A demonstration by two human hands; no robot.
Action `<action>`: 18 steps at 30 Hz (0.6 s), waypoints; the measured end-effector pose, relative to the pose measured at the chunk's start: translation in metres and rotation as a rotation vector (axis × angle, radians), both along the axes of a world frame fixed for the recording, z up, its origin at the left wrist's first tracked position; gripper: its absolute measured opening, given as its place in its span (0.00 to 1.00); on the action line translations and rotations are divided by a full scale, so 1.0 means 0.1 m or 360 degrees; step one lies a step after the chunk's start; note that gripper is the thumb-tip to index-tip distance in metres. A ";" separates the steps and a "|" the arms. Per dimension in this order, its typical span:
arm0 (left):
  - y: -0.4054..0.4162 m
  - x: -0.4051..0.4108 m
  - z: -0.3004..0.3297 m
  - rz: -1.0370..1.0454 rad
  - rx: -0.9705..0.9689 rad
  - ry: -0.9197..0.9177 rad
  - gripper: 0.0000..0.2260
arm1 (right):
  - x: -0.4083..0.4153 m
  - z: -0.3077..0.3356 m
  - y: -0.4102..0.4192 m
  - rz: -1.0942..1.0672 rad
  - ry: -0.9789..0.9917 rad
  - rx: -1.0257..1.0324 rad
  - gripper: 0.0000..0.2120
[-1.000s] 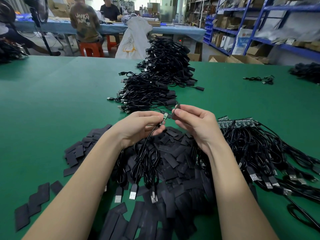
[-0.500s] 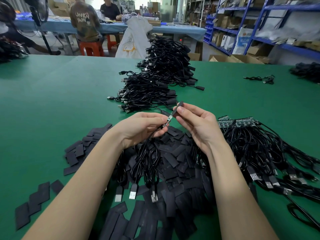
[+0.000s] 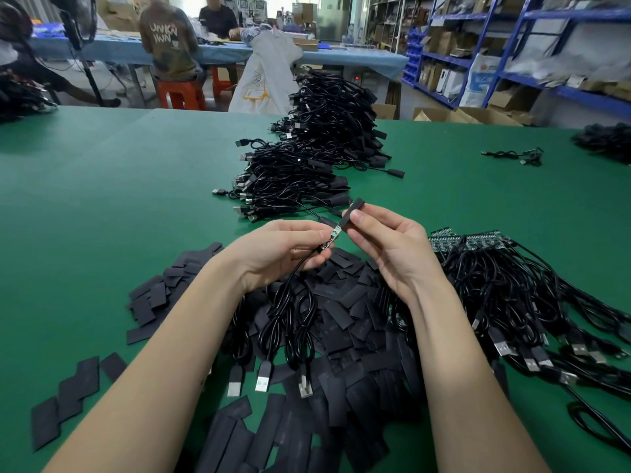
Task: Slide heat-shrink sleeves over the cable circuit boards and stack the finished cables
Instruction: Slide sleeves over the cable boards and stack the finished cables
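Note:
My left hand (image 3: 280, 247) pinches a black cable just below its small green circuit board (image 3: 335, 233), and the cable's loops (image 3: 290, 322) hang down under the hand. My right hand (image 3: 386, 244) pinches a black heat-shrink sleeve (image 3: 351, 210), whose lower end meets the tip of the board. Loose flat sleeves (image 3: 345, 339) lie heaped under both hands. Sleeved cables are piled (image 3: 307, 165) further back on the green table (image 3: 102, 199). Cables with bare boards (image 3: 505, 278) lie at the right.
More loose sleeves (image 3: 65, 401) are scattered at the lower left. A single cable (image 3: 512, 155) and another dark heap (image 3: 607, 141) lie at the far right. Beyond the table's far edge, people sit at a blue-covered bench (image 3: 119, 51), and blue shelving (image 3: 512, 46) holds boxes.
The sleeve in my right hand has swung up and out to a slant, and its lower end has come onto the tip of the board. Both hands rose slightly.

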State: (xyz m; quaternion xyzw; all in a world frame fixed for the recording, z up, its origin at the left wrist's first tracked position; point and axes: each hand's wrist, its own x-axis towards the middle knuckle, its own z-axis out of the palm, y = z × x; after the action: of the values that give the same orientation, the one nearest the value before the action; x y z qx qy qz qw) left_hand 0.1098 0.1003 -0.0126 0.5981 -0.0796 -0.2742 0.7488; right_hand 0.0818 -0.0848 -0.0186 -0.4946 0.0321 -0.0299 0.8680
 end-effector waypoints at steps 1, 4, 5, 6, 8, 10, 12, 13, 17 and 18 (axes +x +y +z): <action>0.00 0.00 0.00 0.0001 0.0006 -0.0002 0.10 | 0.00 0.00 0.00 0.0001 -0.0003 0.0000 0.10; 0.00 0.00 0.01 -0.0013 0.0009 -0.0015 0.10 | 0.00 0.00 0.00 0.0033 -0.0023 -0.0014 0.12; 0.00 0.00 0.02 -0.0019 0.0005 -0.0020 0.10 | 0.00 0.00 -0.01 0.0052 -0.0031 -0.0022 0.13; 0.00 -0.01 0.02 -0.0021 -0.0001 -0.0023 0.11 | 0.00 0.00 -0.01 0.0070 -0.0038 -0.0031 0.14; 0.00 -0.01 0.02 -0.0023 -0.0023 -0.0020 0.10 | -0.01 0.00 -0.02 0.0110 -0.0048 -0.0045 0.14; 0.00 -0.03 0.02 -0.0022 -0.0050 -0.0010 0.08 | -0.02 0.01 -0.04 0.0156 -0.0059 -0.0040 0.10; -0.01 -0.04 0.02 -0.0012 -0.0079 0.0001 0.07 | -0.03 0.02 -0.04 0.0182 -0.0069 -0.0033 0.07; -0.02 -0.04 0.02 -0.0007 -0.0094 0.0008 0.08 | -0.03 0.02 -0.05 0.0190 -0.0074 -0.0033 0.07; -0.01 -0.04 0.03 -0.0010 -0.0100 0.0006 0.08 | -0.04 0.03 -0.06 0.0225 -0.0072 -0.0047 0.08; -0.01 -0.04 0.03 -0.0009 -0.0096 0.0004 0.08 | -0.05 0.03 -0.06 0.0233 -0.0070 -0.0063 0.10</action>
State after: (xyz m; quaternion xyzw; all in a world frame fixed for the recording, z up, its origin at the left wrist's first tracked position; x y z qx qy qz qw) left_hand 0.1063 0.0992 -0.0097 0.5747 -0.0885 -0.2746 0.7659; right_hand 0.0773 -0.0913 -0.0154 -0.5119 -0.0237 0.0222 0.8585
